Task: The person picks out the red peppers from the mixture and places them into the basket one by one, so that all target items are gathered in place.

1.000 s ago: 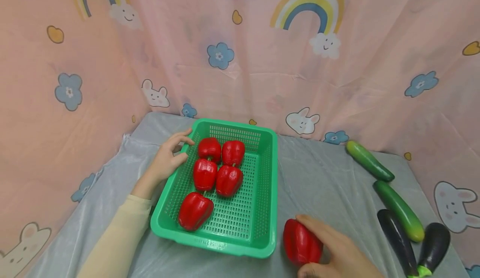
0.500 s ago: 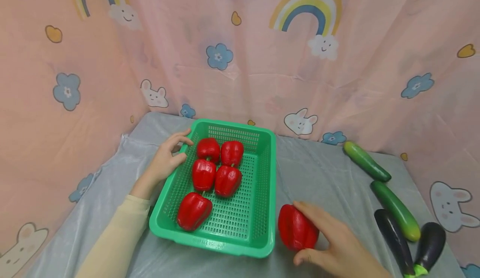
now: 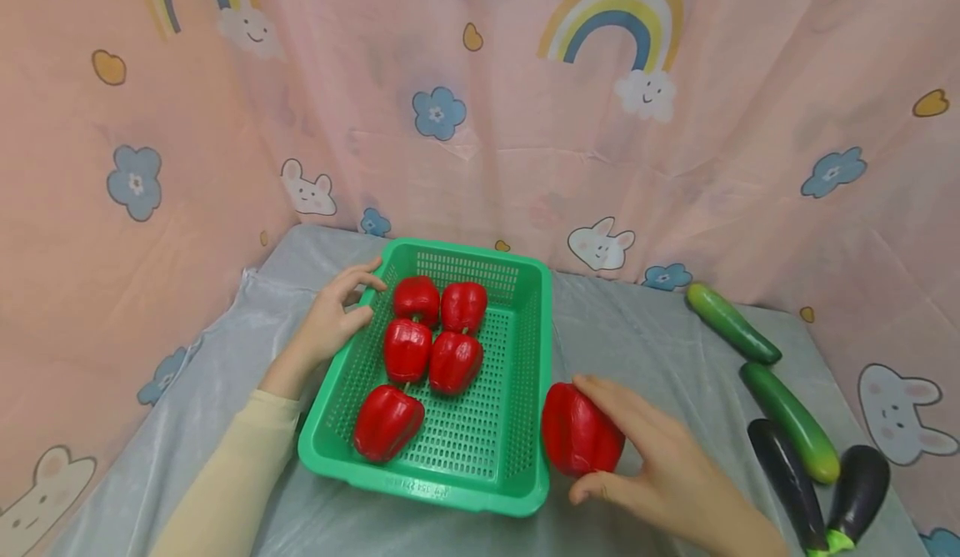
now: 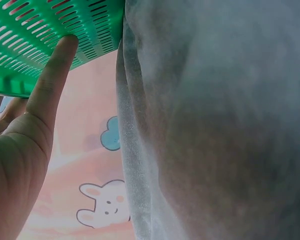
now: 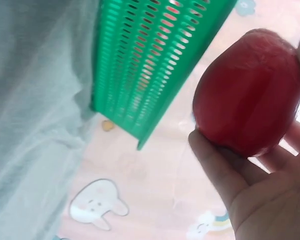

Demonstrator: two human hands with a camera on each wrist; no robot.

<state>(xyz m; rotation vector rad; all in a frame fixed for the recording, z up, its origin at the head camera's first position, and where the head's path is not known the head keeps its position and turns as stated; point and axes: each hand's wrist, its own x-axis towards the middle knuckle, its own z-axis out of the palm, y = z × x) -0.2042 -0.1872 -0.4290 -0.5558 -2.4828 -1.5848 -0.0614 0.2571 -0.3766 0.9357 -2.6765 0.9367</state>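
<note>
My right hand (image 3: 660, 461) grips a red bell pepper (image 3: 581, 429) between thumb and fingers, just off the right rim of the green basket (image 3: 542, 490). In the right wrist view the same bell pepper (image 5: 247, 95) is held up off the cloth, beside the basket's slotted wall (image 5: 140, 65). My left hand (image 3: 333, 311) holds the basket's left rim; in the left wrist view the thumb (image 4: 52, 80) presses the outer wall and the other fingers reach the rim. Several red bell peppers lie inside the basket, one (image 3: 388, 424) at the near left. The basket's right half shows bare floor.
On the right side of the grey cloth (image 3: 630, 332) lie two cucumbers, a far one (image 3: 733, 323) and a nearer one (image 3: 791, 421). Two eggplants, one left (image 3: 787, 482) and one right (image 3: 860, 490), lie near them. A pink patterned curtain (image 3: 510, 165) stands behind.
My right hand has lifted the bell pepper and carried it up and left toward the basket's right rim. The left hand has kept its hold on the basket.
</note>
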